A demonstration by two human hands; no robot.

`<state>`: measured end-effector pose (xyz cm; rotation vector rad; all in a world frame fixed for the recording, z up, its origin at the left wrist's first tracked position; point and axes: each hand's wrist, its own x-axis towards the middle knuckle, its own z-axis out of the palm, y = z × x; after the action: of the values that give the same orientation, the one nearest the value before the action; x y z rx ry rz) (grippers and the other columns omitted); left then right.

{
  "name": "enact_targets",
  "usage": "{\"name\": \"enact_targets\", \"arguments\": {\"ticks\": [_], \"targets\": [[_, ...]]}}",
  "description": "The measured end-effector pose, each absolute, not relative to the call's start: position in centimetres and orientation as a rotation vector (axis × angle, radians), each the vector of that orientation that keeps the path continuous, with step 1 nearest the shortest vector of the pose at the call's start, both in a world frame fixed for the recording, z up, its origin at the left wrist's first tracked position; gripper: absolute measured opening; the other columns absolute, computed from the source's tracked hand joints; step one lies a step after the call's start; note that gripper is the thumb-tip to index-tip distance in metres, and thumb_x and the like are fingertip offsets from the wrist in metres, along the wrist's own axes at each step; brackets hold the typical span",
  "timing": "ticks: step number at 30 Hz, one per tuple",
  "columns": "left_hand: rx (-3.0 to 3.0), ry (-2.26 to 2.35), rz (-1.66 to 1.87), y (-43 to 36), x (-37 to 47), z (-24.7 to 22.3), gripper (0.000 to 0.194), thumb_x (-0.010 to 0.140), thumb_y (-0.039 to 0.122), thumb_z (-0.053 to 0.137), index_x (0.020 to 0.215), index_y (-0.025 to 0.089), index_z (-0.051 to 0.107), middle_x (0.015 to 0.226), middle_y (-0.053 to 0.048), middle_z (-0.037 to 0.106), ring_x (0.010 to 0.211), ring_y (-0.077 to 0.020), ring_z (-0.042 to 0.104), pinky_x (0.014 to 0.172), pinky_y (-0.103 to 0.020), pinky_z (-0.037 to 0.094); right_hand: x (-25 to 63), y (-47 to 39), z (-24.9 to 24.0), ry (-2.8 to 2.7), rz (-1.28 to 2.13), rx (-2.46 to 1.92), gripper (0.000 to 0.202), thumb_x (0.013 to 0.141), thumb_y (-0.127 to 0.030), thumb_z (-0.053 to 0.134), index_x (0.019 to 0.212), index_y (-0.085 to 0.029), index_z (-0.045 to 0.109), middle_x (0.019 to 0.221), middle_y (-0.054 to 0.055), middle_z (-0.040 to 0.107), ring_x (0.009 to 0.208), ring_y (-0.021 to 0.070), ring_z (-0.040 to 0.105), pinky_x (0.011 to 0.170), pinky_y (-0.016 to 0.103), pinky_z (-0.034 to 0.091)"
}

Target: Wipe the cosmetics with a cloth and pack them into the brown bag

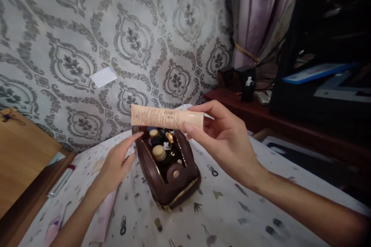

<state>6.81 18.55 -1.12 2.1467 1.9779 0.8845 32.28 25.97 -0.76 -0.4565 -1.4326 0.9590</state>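
Note:
A cream-coloured tube (156, 117) with small print lies level in my right hand (226, 135), its cap end pinched between thumb and fingers. Below it, an unzipped brown bag (181, 183) stands on the patterned cloth (232, 216). Several bottles show inside the bag, among them one with a round beige cap (159, 153) and one with a gold top (169, 137). My left hand (118, 160) is at the bag's left edge, fingers extended toward the opening; whether they touch the rim is unclear.
A pink flat item (102, 216) lies beneath my left forearm. At the left are a wooden panel (26, 154) and a silvery object (61, 181). A white card (103, 77) is against the patterned wall. A dark red shelf (228, 102) with small black items stands at the right.

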Motion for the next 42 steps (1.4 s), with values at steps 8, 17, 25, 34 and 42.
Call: {"name": "enact_targets", "arguments": {"ticks": [8, 17, 25, 34, 42], "targets": [[2.499, 2.137, 0.653, 18.9, 5.2, -3.5, 0.047, 0.084, 0.014, 0.041, 0.129, 0.022, 0.055, 0.128, -0.006, 0.067, 0.116, -0.0244, 0.064, 0.096, -0.038, 0.052, 31.3, 29.7, -1.4, -1.837, 0.693, -0.613, 0.011, 0.081, -0.019, 0.063, 0.092, -0.02, 0.062, 0.088, 0.002, 0.061, 0.075, 0.0157, 0.057, 0.065, 0.027, 0.047], [2.548, 2.092, 0.783, 18.7, 4.7, -4.5, 0.046, 0.089, 0.013, 0.042, 0.133, 0.024, 0.049, 0.128, -0.002, 0.065, 0.118, -0.015, 0.062, 0.1, -0.024, 0.047, 26.9, 30.4, -0.1, -2.162, 0.561, -0.643, 0.009, 0.08, -0.015, 0.059, 0.075, -0.018, 0.052, 0.081, 0.001, 0.056, 0.07, 0.0132, 0.052, 0.059, 0.024, 0.037], [2.504, 2.073, 0.848, 18.5, 4.6, -5.1, 0.048, 0.088, 0.013, 0.041, 0.134, 0.024, 0.046, 0.129, -0.003, 0.064, 0.116, -0.0158, 0.062, 0.096, -0.026, 0.049, 22.1, 31.4, -0.6, -2.451, 0.509, -0.653, 0.01, 0.082, -0.02, 0.06, 0.09, -0.015, 0.059, 0.102, 0.011, 0.063, 0.079, 0.0201, 0.061, 0.06, 0.027, 0.04], [2.473, 2.038, 0.893, 18.4, 4.4, -5.3, 0.048, 0.089, 0.012, 0.041, 0.135, 0.023, 0.045, 0.132, -0.006, 0.062, 0.12, -0.0173, 0.061, 0.096, -0.027, 0.05, 19.8, 31.4, -0.8, -2.636, 0.319, -0.709, 0.018, 0.086, -0.019, 0.057, 0.103, -0.014, 0.062, 0.108, 0.013, 0.067, 0.085, 0.026, 0.068, 0.062, 0.031, 0.044], [2.422, 2.006, 0.903, 18.4, 4.4, -5.6, 0.051, 0.089, 0.01, 0.041, 0.138, 0.023, 0.044, 0.14, -0.007, 0.058, 0.129, -0.0207, 0.056, 0.104, -0.033, 0.047, 20.7, 30.8, 0.2, -2.71, 0.23, -0.775, 0.021, 0.086, -0.018, 0.056, 0.105, -0.013, 0.064, 0.108, 0.014, 0.069, 0.097, 0.0304, 0.068, 0.07, 0.035, 0.049]]}}
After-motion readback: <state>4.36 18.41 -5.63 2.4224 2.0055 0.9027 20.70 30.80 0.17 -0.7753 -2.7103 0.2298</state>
